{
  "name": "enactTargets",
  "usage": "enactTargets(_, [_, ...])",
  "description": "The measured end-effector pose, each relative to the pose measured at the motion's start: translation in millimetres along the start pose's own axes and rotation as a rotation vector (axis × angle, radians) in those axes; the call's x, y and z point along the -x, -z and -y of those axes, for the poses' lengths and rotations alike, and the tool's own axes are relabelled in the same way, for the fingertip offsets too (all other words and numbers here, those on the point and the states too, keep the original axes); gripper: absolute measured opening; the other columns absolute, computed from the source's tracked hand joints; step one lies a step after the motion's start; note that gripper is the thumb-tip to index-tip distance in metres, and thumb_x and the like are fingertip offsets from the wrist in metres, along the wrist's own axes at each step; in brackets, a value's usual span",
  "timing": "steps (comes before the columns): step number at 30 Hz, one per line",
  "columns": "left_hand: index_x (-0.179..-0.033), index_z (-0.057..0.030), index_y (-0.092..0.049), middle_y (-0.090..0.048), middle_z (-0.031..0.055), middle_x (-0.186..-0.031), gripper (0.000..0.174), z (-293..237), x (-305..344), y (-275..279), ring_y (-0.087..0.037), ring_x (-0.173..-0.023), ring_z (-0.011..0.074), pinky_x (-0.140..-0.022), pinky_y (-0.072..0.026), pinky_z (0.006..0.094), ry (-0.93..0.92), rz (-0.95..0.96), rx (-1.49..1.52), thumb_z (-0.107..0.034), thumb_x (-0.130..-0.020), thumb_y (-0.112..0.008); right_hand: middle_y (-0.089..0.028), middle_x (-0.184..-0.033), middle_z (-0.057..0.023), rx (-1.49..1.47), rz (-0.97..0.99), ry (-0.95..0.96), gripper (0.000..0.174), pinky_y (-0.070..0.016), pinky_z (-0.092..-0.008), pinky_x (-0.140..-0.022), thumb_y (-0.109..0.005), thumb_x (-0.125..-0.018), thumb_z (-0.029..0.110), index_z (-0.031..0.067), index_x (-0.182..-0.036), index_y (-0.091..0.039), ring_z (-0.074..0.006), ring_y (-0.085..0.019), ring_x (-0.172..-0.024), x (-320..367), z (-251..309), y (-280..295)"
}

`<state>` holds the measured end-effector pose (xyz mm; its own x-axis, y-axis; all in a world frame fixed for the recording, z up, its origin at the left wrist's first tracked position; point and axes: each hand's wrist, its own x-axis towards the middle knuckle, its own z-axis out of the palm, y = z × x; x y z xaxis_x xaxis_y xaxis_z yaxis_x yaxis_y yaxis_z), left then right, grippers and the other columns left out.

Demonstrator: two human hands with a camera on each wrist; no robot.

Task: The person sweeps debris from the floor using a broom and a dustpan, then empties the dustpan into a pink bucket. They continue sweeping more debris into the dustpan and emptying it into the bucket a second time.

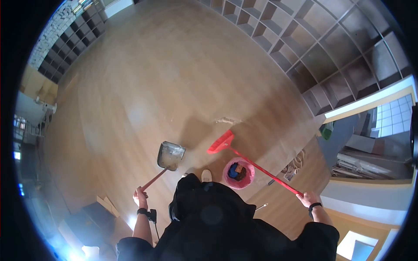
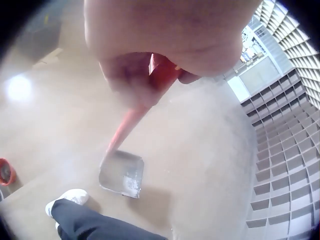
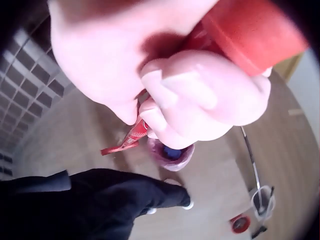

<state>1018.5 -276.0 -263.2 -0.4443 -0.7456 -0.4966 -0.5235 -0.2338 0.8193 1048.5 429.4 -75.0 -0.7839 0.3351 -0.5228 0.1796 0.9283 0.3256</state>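
The left hand (image 1: 140, 198) (image 2: 155, 45) grips the red handle of a grey dustpan (image 1: 171, 155) (image 2: 121, 174), whose pan has pale dust on it. In the right hand (image 1: 309, 199) (image 3: 195, 95) is the end of a long red broom handle (image 1: 270, 175); the fingers curl round it in the right wrist view. The red broom head (image 1: 222, 142) (image 3: 120, 148) is over the floor, close to a pink-lined bin (image 1: 237, 182) (image 3: 172, 161) holding blue and brown items. A line of pale debris (image 1: 228, 120) lies on the floor beyond the broom head.
Grey cubby shelving (image 1: 320, 61) runs along the right side, with more shelves (image 1: 72, 41) at the far left. A doorway at the right shows stacked boards (image 1: 361, 165). Cables (image 1: 298, 161) lie on the floor right of the bin. A box (image 1: 93, 219) stands at the lower left.
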Motion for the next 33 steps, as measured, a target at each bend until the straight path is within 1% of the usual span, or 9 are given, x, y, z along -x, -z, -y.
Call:
enactTargets(7, [-0.090, -0.0013, -0.057, -0.048, 0.0042, -0.053, 0.034, 32, -10, 21, -0.045, -0.040, 0.0111, -0.038, -0.0394, 0.0234, -0.229, 0.067, -0.114, -0.032, -0.079, -0.046, -0.061, -0.076, -0.0174, -0.226, 0.273, -0.170, 0.055, -0.0453, -0.0423, -0.067, -0.039, -0.078, 0.053, 0.0036, -0.077, -0.063, -0.0341, -0.058, -0.075, 46, 15, -92])
enactTargets(10, [-0.090, -0.0012, -0.057, -0.048, 0.0040, -0.054, 0.033, 36, -36, 21, -0.045, -0.041, 0.0107, -0.038, -0.0390, 0.0236, -0.243, 0.120, -0.072, -0.031, -0.079, -0.047, -0.061, -0.078, -0.0176, -0.195, 0.125, -0.063, 0.052, -0.0460, -0.0427, -0.068, -0.039, -0.078, 0.051, 0.0043, -0.076, -0.063, -0.0347, -0.058, -0.075, 61, 35, -130])
enactTargets(14, [-0.096, -0.0001, -0.058, -0.050, 0.0056, -0.053, 0.035, 39, -49, 25, -0.049, -0.043, 0.0109, -0.039, -0.0407, 0.0223, -0.269, 0.159, -0.138, -0.026, -0.077, -0.045, -0.060, -0.077, -0.0197, -0.265, 0.076, -0.209, 0.053, -0.0465, -0.0425, -0.068, -0.042, -0.077, 0.053, 0.0041, -0.075, -0.062, -0.0345, -0.058, -0.078, 101, 61, -129])
enactTargets(20, [-0.097, 0.0001, -0.058, -0.052, 0.0062, -0.056, 0.035, 33, -53, 40, -0.049, -0.044, 0.0111, -0.039, -0.0405, 0.0226, -0.292, 0.228, -0.208, -0.028, -0.078, -0.048, -0.061, -0.075, -0.0172, -0.320, 0.229, -0.260, 0.058, -0.0455, -0.0435, -0.065, -0.037, -0.078, 0.057, 0.0065, -0.075, -0.064, -0.0342, -0.059, -0.073, 172, 85, -167])
enactTargets(22, [-0.097, -0.0002, -0.057, -0.053, 0.0065, -0.057, 0.036, 22, -44, 43, -0.049, -0.044, 0.0113, -0.040, -0.0409, 0.0227, -0.305, 0.258, -0.223, -0.030, -0.078, -0.049, -0.059, -0.070, -0.0202, -0.560, 0.268, -0.271, 0.067, -0.0441, -0.0425, -0.063, -0.035, -0.077, 0.062, 0.0015, -0.073, -0.063, -0.0343, -0.058, -0.070, 202, 90, -186])
enactTargets(25, [-0.099, 0.0003, -0.057, -0.053, 0.0071, -0.058, 0.037, 6, -32, 49, -0.050, -0.046, 0.0117, -0.041, -0.0419, 0.0233, -0.327, 0.294, -0.311, -0.030, -0.078, -0.049, -0.042, -0.043, -0.0012, -1.206, 0.541, -0.521, 0.050, -0.0262, -0.0235, -0.027, -0.046, -0.079, 0.054, 0.0090, -0.057, -0.045, -0.0099, -0.037, -0.029, 259, 110, -188])
enactTargets(27, [-0.100, 0.0010, -0.057, -0.055, 0.0084, -0.060, 0.037, -4, -33, 49, -0.052, -0.049, 0.0130, -0.044, -0.0436, 0.0249, -0.458, 0.389, -0.401, -0.028, -0.078, -0.047, -0.033, -0.042, 0.0031, -1.561, 0.786, -0.559, 0.047, -0.0233, -0.0226, -0.028, -0.046, -0.078, 0.056, 0.0119, -0.062, -0.042, -0.0080, -0.031, -0.029, 288, 125, -214])
enactTargets(30, [-0.100, 0.0012, -0.057, -0.056, 0.0092, -0.061, 0.037, -20, -20, 50, -0.053, -0.051, 0.0141, -0.046, -0.0449, 0.0265, -0.454, 0.417, -0.489, -0.026, -0.078, -0.046, -0.030, -0.043, 0.0052, -1.897, 0.857, -0.515, 0.047, -0.0200, -0.0228, -0.028, -0.040, -0.081, 0.056, 0.0148, -0.058, -0.039, -0.0070, -0.025, -0.030, 332, 167, -205])
enactTargets(33, [-0.100, 0.0003, -0.058, -0.056, 0.0088, -0.062, 0.036, -28, -17, 42, -0.054, -0.051, 0.0147, -0.047, -0.0454, 0.0274, -0.488, 0.453, -0.544, -0.026, -0.078, -0.046, -0.033, -0.046, 0.0044, -1.947, 0.647, -0.538, 0.046, -0.0208, -0.0222, -0.031, -0.037, -0.083, 0.053, 0.0143, -0.058, -0.039, -0.0074, -0.027, -0.033, 341, 213, -215])
